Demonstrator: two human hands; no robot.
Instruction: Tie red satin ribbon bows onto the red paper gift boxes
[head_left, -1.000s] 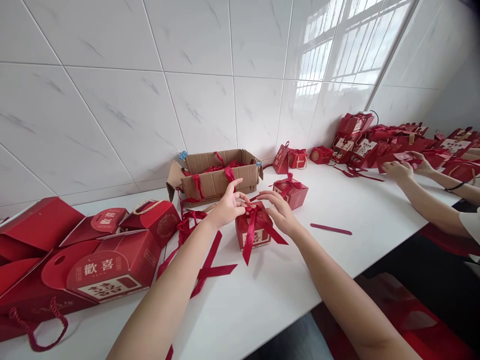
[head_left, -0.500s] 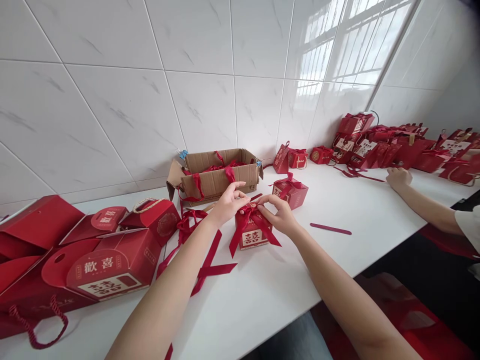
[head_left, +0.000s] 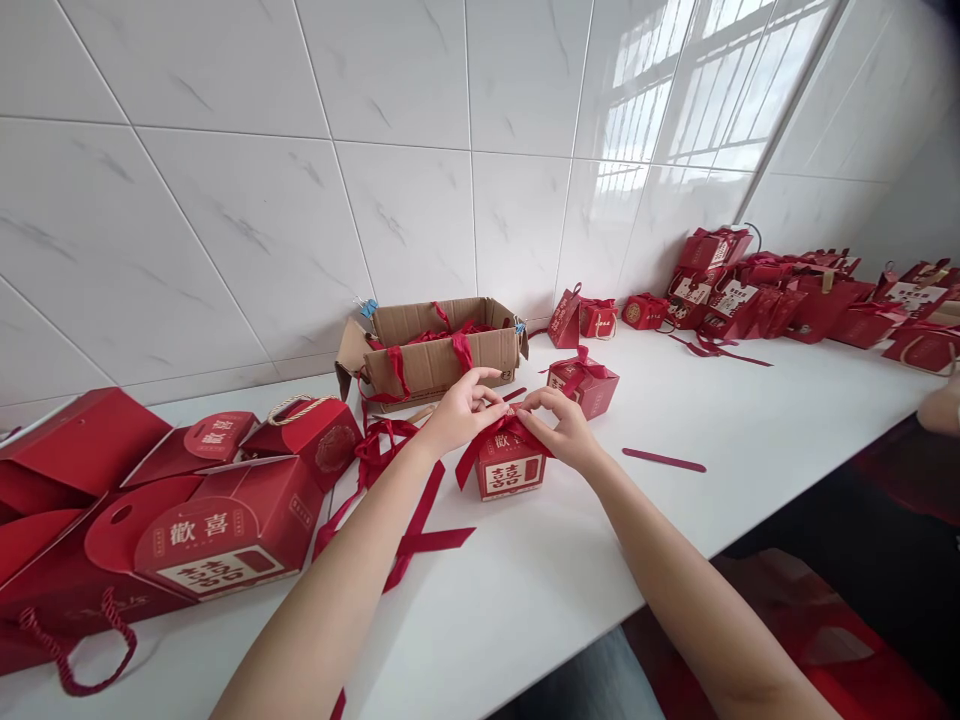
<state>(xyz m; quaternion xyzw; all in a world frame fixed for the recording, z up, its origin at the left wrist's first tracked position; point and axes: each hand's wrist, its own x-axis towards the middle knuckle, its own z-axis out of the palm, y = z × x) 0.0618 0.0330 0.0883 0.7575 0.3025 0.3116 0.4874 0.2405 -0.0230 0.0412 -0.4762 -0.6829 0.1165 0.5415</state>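
Note:
A small red gift box (head_left: 511, 472) with a white label stands on the white table (head_left: 570, 560) in front of me. A dark red ribbon (head_left: 480, 444) is wrapped over its top. My left hand (head_left: 459, 409) pinches the ribbon at the box's top left, fingers closed. My right hand (head_left: 562, 424) pinches the same ribbon at the top right, fingers curled. Both hands meet over the box's lid.
An open cardboard carton (head_left: 435, 352) with ribbons stands behind the box. Another tied small box (head_left: 585, 384) is to its right. Large red gift bags (head_left: 214, 535) lie at left, loose ribbons (head_left: 409, 520) beside them. Many red boxes (head_left: 750, 290) pile at far right. A ribbon strip (head_left: 664, 460) lies nearby.
The ribbon tails that hung down the box's front have been drawn up to the top. The box turned slightly. The other person's arms at right have pulled back almost out of view.

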